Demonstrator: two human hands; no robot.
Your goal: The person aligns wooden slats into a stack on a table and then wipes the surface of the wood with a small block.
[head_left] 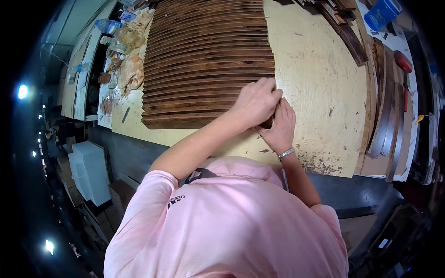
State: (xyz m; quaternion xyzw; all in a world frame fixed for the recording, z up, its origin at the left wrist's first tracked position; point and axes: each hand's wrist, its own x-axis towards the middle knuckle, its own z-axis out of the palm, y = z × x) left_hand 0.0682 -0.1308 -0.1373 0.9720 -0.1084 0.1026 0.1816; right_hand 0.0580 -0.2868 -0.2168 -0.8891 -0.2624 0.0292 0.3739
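Observation:
Dark brown wooden slats (204,65) lie side by side in a row on a pale board tabletop (320,111). At their near right corner, my left hand (259,99) is closed, with its fingers bent down at the slat ends. Whatever those fingers hold is hidden. My right hand (282,127), with a bracelet at the wrist, sits just beside and below it. Its thumb and fingers close round the end of the nearest slat, whose dark end shows between them. The two hands touch at the fingertips.
Stained rags (132,72) and plastic bottles (107,25) line the left edge. Long dark strips (384,102) lie at the right, beside a red-handled tool (403,61). A blue tub (382,14) and more wood pieces (345,39) stand at the far right.

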